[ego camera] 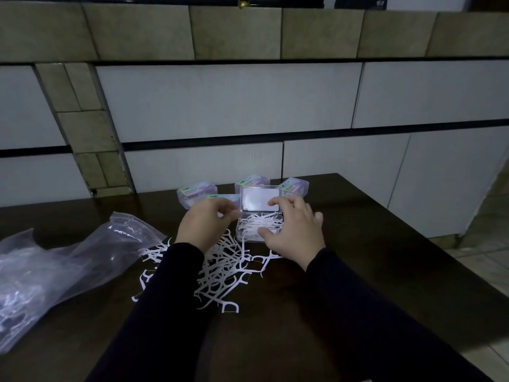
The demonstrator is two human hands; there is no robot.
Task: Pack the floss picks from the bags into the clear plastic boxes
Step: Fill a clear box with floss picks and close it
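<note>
R hand (296, 230) gripping open clear box (260, 213) w/ floss picks (263, 224); L hand (205, 223) curling at box edge, grip unclear.

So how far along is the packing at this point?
Done: four closed boxes stand at the back, contents unclear. In hand: the open box holds picks, with the left hand and right hand at its sides. Left: a loose pile of picks on the table, plus the bags.

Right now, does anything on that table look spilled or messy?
Yes. Loose floss picks lie in a tangled heap on the table between the bag and the open box, partly under the arms.
</note>
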